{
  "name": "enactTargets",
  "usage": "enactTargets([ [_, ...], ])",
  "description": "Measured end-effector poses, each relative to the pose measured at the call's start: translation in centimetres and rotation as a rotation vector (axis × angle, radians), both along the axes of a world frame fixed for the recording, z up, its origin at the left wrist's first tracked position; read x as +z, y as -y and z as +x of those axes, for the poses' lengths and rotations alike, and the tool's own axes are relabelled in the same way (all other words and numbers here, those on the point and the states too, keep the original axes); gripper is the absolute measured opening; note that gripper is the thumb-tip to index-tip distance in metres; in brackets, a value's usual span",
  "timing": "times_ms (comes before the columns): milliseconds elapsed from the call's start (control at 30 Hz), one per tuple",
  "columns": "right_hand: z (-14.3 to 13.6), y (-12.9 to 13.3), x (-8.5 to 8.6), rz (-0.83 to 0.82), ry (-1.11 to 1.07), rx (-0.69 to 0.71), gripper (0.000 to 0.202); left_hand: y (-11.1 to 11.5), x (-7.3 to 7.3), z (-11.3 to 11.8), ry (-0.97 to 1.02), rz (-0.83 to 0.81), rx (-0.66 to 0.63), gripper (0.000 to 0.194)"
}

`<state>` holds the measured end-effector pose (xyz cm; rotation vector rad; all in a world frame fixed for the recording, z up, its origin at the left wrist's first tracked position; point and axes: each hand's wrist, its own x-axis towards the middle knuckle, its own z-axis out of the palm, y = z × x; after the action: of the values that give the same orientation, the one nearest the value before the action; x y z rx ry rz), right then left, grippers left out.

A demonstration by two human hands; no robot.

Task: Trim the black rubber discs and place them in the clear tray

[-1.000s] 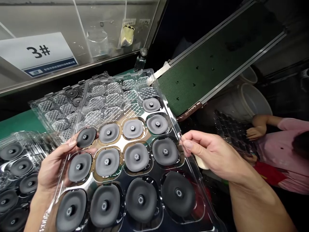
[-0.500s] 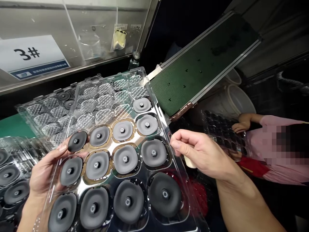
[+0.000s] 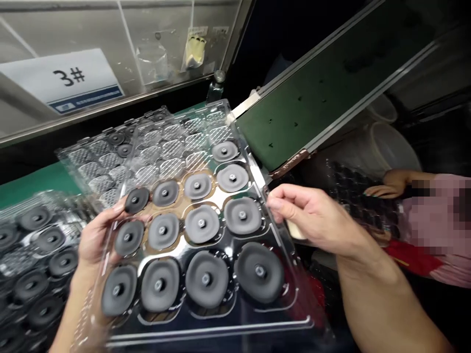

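Observation:
I hold a clear plastic blister tray (image 3: 206,323) tilted up in front of me. Its near pockets hold several grey rubber discs (image 3: 206,278) with metal centres; its far pockets are bare. My left hand (image 3: 96,234) grips the tray's left edge from below, thumb against a dark disc (image 3: 137,200) in the left column. My right hand (image 3: 312,218) pinches the tray's right edge between thumb and fingers.
A second clear tray (image 3: 99,159) lies behind, mostly unfilled. Filled trays (image 3: 35,260) are stacked at the left on a green table. A green conveyor belt (image 3: 324,93) slopes up at the right. White buckets (image 3: 393,147) and another person in pink (image 3: 437,220) are at the right.
The tray has dropped lower and flatter in my hands, with its near edge now in view. My grips on both edges are unchanged. The view has swung slightly.

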<state>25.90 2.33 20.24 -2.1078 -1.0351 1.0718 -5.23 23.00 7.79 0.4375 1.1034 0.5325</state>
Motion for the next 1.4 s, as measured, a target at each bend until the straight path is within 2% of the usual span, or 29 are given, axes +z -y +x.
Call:
enactTargets([
  [200, 1.0, -0.1, -2.1, -0.022, 0.014, 0.002, 0.054, -0.8, -0.6, 0.3, 0.028, 0.014, 0.004, 0.027],
  [300, 1.1, -0.3, -2.4, -0.029, 0.021, 0.005, 0.054, -1.1, -0.9, 0.2, 0.039, 0.023, 0.005, 0.030],
  [467, 1.3, -0.8, -2.6, -0.052, 0.062, 0.006, 0.055, -1.4, -0.8, 0.6, 0.047, 0.020, 0.016, 0.022],
  [633, 1.6, -0.7, -3.0, -0.065, 0.082, 0.007, 0.056, -1.6, -0.6, 1.0, 0.040, 0.001, -0.001, 0.021],
  [900, 1.6, -0.5, -2.9, -0.053, 0.063, -0.012, 0.056, -1.4, -0.4, 1.4, 0.022, -0.006, -0.018, 0.018],
  [1200, 1.1, -0.7, -2.5, -0.049, -0.031, -0.094, 0.061, -1.0, -0.1, 1.7, -0.075, -0.068, -0.070, 0.026],
  [1400, 0.7, -1.0, -2.1, 0.004, -0.080, -0.094, 0.059, -1.0, 0.0, 1.8, -0.060, -0.003, -0.041, 0.026],
])
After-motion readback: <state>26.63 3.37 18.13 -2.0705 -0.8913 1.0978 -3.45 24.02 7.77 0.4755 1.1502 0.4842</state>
